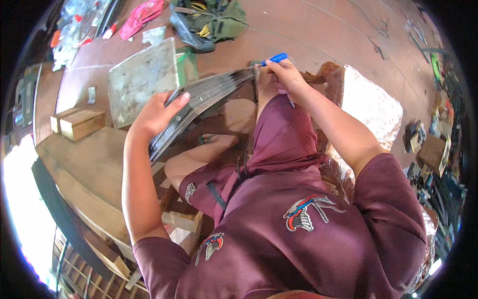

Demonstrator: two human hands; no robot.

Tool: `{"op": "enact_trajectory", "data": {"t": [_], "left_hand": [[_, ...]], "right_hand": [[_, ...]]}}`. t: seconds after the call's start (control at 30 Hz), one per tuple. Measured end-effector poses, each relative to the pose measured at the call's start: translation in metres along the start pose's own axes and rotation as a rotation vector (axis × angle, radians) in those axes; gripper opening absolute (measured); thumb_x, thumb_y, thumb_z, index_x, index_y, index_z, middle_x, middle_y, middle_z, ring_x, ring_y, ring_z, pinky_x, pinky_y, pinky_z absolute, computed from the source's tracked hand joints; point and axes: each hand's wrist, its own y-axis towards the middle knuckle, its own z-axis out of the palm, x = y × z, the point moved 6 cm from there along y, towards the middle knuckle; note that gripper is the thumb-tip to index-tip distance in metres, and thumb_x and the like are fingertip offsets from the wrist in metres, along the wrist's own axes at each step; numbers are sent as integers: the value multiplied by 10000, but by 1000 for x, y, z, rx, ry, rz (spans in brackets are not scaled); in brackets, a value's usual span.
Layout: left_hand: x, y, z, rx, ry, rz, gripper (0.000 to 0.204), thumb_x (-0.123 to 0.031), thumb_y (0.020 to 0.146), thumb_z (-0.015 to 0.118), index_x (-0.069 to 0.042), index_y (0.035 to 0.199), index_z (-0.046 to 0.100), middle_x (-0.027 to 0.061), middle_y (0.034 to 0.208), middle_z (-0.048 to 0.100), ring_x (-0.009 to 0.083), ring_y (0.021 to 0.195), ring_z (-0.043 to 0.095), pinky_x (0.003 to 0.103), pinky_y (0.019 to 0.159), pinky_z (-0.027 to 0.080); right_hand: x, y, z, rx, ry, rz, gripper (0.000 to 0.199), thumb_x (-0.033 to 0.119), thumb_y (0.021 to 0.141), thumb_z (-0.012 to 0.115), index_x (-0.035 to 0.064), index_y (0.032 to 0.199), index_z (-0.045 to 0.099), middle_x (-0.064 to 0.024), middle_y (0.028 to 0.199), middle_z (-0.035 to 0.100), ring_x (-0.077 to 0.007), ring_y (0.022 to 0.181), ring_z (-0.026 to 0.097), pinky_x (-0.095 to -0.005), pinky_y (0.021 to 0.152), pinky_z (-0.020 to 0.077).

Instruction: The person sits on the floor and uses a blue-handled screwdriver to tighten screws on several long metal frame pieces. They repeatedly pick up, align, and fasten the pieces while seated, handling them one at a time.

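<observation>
A bundle of long, grooved, grey-black metal profiles slants up from lower left across my lap to my right hand. My left hand is closed round its left part, with the thumb on top. By the far end, my right hand is closed on a blue-handled tool. The blue handle points up and to the right. The tool's other end lies close to the profile's far end, and I cannot make out its tip or exact kind. My right hand is over my right knee.
A stained pale board stands behind my left hand. Left are a wooden bench and a small wooden block. A green bag and pink cloth lie far off. Foil-like wrapping is at my right.
</observation>
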Motion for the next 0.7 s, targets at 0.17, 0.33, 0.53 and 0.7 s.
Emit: {"op": "enact_trajectory", "data": {"t": [0.17,0.33,0.53,0.7], "left_hand": [[32,-61,-21,-196,-457,120,645,-496,907,703,73,1208,654,106,1060,700,178,1022,583,364,957,466],[75,-79,6,-315,-791,216,647,-397,878,760,108,1260,627,104,1138,702,165,1063,600,339,981,468],[57,-81,22,-173,-788,375,660,-389,870,739,90,1310,626,131,1178,709,185,1086,629,338,1003,475],[58,-82,29,-147,-782,380,712,-436,844,749,87,1312,628,131,1183,710,188,1087,639,342,1008,477]], "right_hand": [[-10,16,-19,-109,-26,-105,290,349,949,715,74,865,678,9,729,586,-92,599,516,-264,539,398],[-9,-9,-30,-135,-36,-13,294,397,945,723,123,911,623,38,740,528,-66,614,498,-249,525,385],[20,-60,30,117,-369,-444,248,295,991,682,68,897,649,34,728,543,-65,592,496,-233,518,360],[83,-149,142,456,-600,-878,207,206,994,681,18,1072,719,-36,865,670,-132,777,617,-289,722,503]]}}
